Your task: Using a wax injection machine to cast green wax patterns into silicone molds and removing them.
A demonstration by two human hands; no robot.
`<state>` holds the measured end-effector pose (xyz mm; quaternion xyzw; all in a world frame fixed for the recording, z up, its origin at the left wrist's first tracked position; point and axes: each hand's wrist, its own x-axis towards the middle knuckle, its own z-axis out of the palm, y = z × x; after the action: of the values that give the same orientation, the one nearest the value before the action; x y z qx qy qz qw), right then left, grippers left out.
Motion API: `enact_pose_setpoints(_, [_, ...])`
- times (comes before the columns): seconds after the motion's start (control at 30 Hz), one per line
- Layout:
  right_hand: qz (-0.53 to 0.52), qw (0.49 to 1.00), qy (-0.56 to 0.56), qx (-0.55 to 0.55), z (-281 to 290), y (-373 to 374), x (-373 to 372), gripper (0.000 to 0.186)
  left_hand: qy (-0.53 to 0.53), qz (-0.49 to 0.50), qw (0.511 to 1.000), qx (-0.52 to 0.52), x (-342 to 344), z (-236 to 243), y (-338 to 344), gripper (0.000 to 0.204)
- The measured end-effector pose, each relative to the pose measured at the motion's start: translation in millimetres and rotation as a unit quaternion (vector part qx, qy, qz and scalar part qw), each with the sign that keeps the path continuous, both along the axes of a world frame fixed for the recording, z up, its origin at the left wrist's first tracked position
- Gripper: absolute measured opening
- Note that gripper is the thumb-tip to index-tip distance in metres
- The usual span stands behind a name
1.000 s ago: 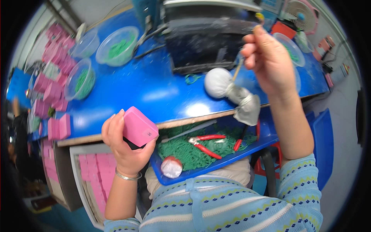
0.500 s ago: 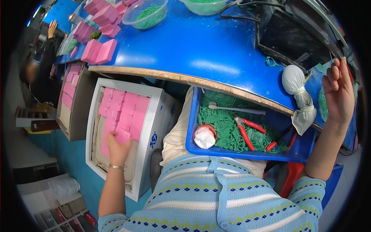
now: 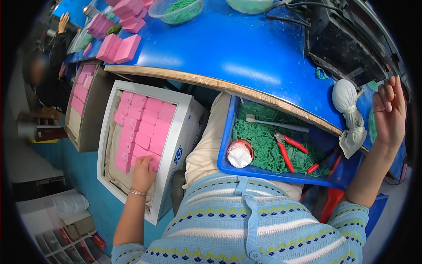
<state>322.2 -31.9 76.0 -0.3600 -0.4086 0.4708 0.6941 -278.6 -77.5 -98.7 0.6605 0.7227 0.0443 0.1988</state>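
My left hand (image 3: 143,175) is at the near end of the rows of pink blocks (image 3: 149,116) in a white-rimmed box (image 3: 103,147). Its fingers close on a pink block (image 3: 154,161) at the right of those rows, partly hidden by the fingers. A pale lining shows along the box's left and near sides. Raised at the far right, my right hand (image 3: 389,115) holds nothing; one finger points up while the others curl loosely. Nearest to it is a tied white cloth bundle (image 3: 344,97) at the table edge.
On my lap a blue tray (image 3: 224,164) carries green wax-like pieces, red-handled cutters (image 3: 285,154), a brush (image 3: 277,123) and a red cup with white stuffing (image 3: 240,155). The blue table (image 3: 211,48) bears pink blocks, bowls and a black machine (image 3: 340,48). Another person (image 3: 37,75) sits far left.
My left hand has brought the pink block down against the end of the right-hand rows. My right hand stays raised. The whole view has shifted slightly.
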Motion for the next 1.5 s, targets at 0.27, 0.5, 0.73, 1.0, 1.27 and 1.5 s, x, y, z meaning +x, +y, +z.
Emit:
enact_pose_setpoints(0.27, [0.019,0.999,-0.041,0.0,-5.3,-14.9,-41.7,0.023,0.128,-0.205,0.97,0.022,19.4,22.7,65.0,0.037])
enact_pose_setpoints(0.5, [-0.067,0.98,-0.183,0.038,-9.7,-50.0,-67.1,0.024,0.069,0.015,0.995,0.07,27.5,-42.6,181.1,0.062])
enact_pose_setpoints(0.73, [-0.151,0.964,-0.218,0.018,-27.2,-65.9,-94.7,0.024,0.035,0.024,0.998,0.055,20.8,-52.2,208.2,0.083])
enact_pose_setpoints(1.0, [-0.056,0.989,-0.123,-0.064,-43.3,-73.0,-122.5,0.013,0.06,0.06,0.992,0.097,47.6,-10.6,185.4,0.048])
enact_pose_setpoints(1.27, [0.123,0.985,-0.025,-0.122,-97.2,-71.0,-171.9,0.027,-0.427,-0.032,0.896,0.117,197.2,81.7,81.7,0.04])
enact_pose_setpoints(1.5, [0.037,0.978,-0.196,-0.059,-94.0,-55.7,-195.3,0.06,-0.54,-0.302,0.786,-0.02,269.0,104.3,50.4,0.047])
